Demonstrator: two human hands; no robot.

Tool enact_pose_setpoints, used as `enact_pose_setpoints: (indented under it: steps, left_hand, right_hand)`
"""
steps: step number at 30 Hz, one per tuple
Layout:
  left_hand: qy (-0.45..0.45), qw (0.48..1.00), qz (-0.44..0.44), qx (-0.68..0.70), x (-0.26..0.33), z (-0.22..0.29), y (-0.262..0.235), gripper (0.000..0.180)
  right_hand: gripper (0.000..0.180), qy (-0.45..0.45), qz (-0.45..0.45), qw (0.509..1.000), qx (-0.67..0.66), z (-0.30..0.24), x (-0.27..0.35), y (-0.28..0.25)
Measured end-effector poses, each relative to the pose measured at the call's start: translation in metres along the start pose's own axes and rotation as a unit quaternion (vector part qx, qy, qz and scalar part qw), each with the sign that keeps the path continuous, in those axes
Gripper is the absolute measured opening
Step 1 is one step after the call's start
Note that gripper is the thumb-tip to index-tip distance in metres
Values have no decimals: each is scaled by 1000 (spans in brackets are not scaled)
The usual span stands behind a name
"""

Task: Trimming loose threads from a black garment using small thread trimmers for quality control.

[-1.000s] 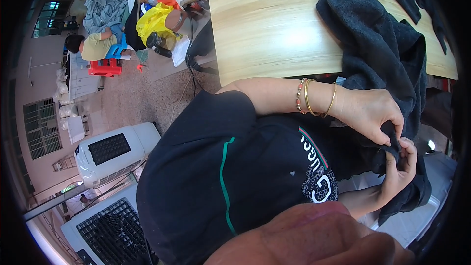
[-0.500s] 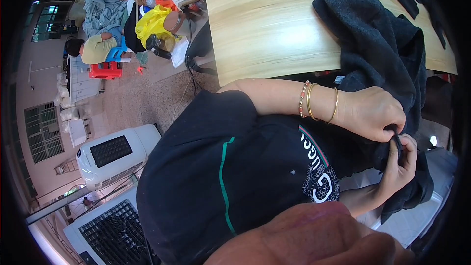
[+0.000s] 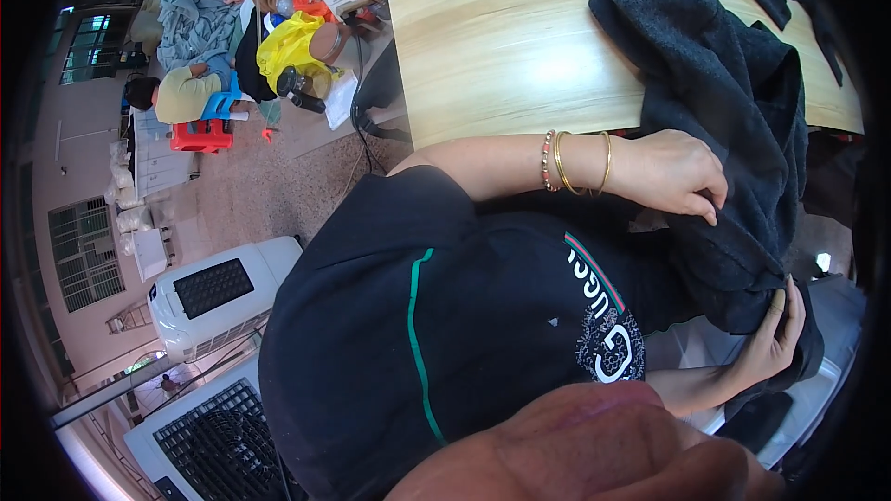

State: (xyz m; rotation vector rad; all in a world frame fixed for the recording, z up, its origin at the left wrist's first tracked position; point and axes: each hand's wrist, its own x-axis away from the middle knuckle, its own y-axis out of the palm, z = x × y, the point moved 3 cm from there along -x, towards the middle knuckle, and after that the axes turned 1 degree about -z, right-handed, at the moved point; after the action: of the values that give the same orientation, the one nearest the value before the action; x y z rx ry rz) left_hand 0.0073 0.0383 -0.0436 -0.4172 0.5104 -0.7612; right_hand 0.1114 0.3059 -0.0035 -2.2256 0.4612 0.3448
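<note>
The wooden worktop [image 3: 501,46] fills the upper centre of the frame. A dark fleece garment [image 3: 715,74] lies across its right part and hangs over the near edge toward the lower right; most of the cloth lies loose and unfolded, so judged from this lay, the handling is at an early stage.

The left hand [image 3: 673,172], wearing bangles [image 3: 575,162] at the wrist, sits at centre right, fingers curled down onto the garment's edge; whether this grip is clenched on cloth cannot be told.

The right hand [image 3: 775,334], lower right, has its grip closed on a fold of the hanging part, thumb on top.

A white fan unit [image 3: 218,292] stands at lower left on the floor.
</note>
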Motion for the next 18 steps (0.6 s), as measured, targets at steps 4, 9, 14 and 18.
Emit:
enact_pose_setpoints:
  steps: [4, 9, 14, 18]
  left_hand:
    - [-29, 999, -43, 1, 5, -10, 7, 28]
    - [-61, 988, -53, 133, 7, -13, 9, 29]
    - [-134, 834, 31, 534, -3, -17, -3, 18]
    - [-142, 797, 68, 584, -9, -5, -18, 18]
  right_hand:
    - [21, 58, 11, 998, -19, 15, 9, -5]
    - [21, 72, 14, 997, -20, 23, 18, -4]
    - [18, 113, -28, 992, -51, 49, 35, -9]
    - [22, 67, -79, 994, -39, 48, 43, -4]
